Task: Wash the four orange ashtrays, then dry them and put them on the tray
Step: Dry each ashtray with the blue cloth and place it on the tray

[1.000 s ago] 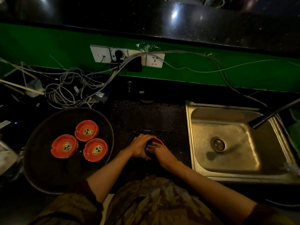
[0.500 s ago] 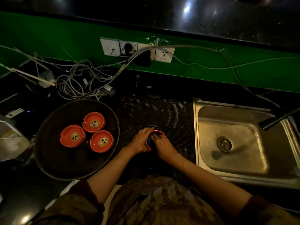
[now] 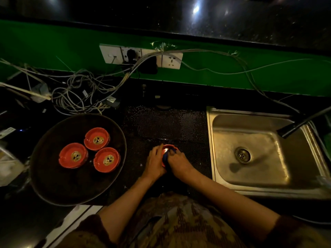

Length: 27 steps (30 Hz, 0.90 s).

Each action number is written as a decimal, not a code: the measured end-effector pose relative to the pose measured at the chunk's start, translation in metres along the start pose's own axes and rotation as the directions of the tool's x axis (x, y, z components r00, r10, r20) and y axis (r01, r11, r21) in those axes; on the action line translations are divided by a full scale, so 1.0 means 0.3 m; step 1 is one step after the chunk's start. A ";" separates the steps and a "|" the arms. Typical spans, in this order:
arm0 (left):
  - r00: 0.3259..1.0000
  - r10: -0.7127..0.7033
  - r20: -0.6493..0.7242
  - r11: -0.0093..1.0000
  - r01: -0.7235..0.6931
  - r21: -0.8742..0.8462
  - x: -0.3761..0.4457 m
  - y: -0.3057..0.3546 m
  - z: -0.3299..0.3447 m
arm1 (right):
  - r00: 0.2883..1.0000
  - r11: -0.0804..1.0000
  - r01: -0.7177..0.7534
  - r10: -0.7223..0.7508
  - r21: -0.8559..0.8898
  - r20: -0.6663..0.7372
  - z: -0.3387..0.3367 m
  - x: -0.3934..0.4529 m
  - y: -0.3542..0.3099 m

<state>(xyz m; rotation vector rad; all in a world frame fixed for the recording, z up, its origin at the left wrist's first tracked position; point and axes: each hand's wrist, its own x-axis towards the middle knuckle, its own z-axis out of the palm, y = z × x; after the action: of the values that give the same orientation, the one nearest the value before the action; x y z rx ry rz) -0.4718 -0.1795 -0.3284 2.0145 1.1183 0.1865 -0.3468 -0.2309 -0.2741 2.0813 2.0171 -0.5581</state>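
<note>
Three orange ashtrays (image 3: 96,138) (image 3: 73,155) (image 3: 107,159) with gold centres sit close together on the dark round tray (image 3: 53,183) at the left. A fourth orange ashtray (image 3: 167,148) stands on the black dotted mat (image 3: 166,122) in the middle. My left hand (image 3: 154,162) grips its left rim. My right hand (image 3: 177,162) presses a blue cloth (image 3: 165,155) into its bowl, fingers curled on the cloth. Both hands hide most of that ashtray.
A steel sink (image 3: 250,153) with a drain lies to the right, and a dark tap spout (image 3: 293,127) reaches over it. Tangled cables (image 3: 77,93) lie behind the tray under wall sockets (image 3: 141,56) on a green strip. Pale clutter sits at the far left edge.
The camera has shifted a little between frames. My hands stay on the fourth ashtray, and the right hand has moved slightly with the blue cloth inside it.
</note>
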 end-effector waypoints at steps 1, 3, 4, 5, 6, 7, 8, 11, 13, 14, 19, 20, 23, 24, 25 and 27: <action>1.000 0.009 0.029 1.000 -0.009 -0.001 0.010 -0.005 -0.019 | 1.000 1.000 -0.002 0.002 -0.002 -0.007 0.003 0.009 -0.013; 0.994 0.032 0.101 0.999 -0.032 -0.003 0.039 -0.024 -0.073 | 1.000 0.999 0.023 -0.022 0.035 -0.016 0.014 0.037 -0.020; 0.988 0.066 0.143 0.998 -0.068 0.007 0.056 -0.029 -0.102 | 0.999 0.998 0.037 -0.037 0.056 -0.010 0.013 0.047 -0.018; 0.975 0.101 0.199 0.993 -0.111 0.038 0.074 -0.034 -0.124 | 0.998 0.995 0.057 -0.056 0.082 -0.008 0.014 0.053 -0.008; 0.959 0.136 0.247 0.985 -0.158 0.074 0.092 -0.037 -0.138 | 0.996 0.988 0.090 -0.088 0.129 -0.018 0.011 0.054 0.007; 0.944 0.157 0.290 0.975 -0.194 0.104 0.108 -0.036 -0.145 | 0.992 0.975 0.124 -0.124 0.184 -0.012 -0.002 0.046 0.021; 0.929 0.178 0.325 0.966 -0.228 0.121 0.121 -0.036 -0.146 | 0.987 0.961 0.150 -0.158 0.231 0.018 -0.021 0.033 0.034; 0.910 0.199 0.363 0.957 -0.260 0.127 0.141 -0.054 -0.135 | 0.979 0.959 0.135 -0.169 0.251 0.117 -0.076 0.003 0.072; 0.925 0.192 0.327 0.964 -0.240 0.112 0.126 -0.044 -0.142 | 0.983 0.986 0.087 -0.108 0.142 0.151 -0.098 -0.004 0.083; 0.939 0.188 0.288 0.971 -0.222 0.090 0.113 -0.028 -0.144 | 0.986 0.993 0.081 -0.092 0.081 0.140 -0.107 -0.007 0.081; 1.000 -0.010 -0.016 1.000 0.011 0.023 -0.002 0.028 -0.074 | 0.998 0.998 0.052 -0.053 0.041 0.035 -0.074 -0.013 0.051; 0.999 -0.025 -0.025 1.000 0.024 -0.011 -0.021 0.023 -0.058 | 0.998 0.997 0.052 -0.054 0.053 0.033 -0.057 -0.013 0.041; 0.999 -0.025 0.033 0.998 0.027 -0.065 -0.031 0.001 -0.077 | 0.999 0.996 0.046 -0.048 0.070 0.027 -0.014 0.001 0.016; 0.998 -0.021 0.055 0.998 0.024 -0.061 -0.021 -0.005 -0.095 | 0.999 0.996 0.043 -0.044 0.080 0.015 -0.009 0.013 0.009; 0.997 -0.021 0.071 0.999 0.024 -0.048 -0.009 -0.009 -0.111 | 0.999 0.994 0.047 -0.048 0.097 0.004 -0.009 0.027 0.001; 0.995 -0.036 0.094 0.999 0.036 0.007 0.013 -0.002 -0.136 | 0.997 0.981 0.073 -0.073 0.180 -0.006 -0.013 0.050 -0.009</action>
<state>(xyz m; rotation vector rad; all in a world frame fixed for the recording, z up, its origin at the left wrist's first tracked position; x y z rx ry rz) -0.4893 -0.1528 -0.3027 1.9857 1.0958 0.0691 -0.3490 -0.2154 -0.2763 2.1112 2.1213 -0.7818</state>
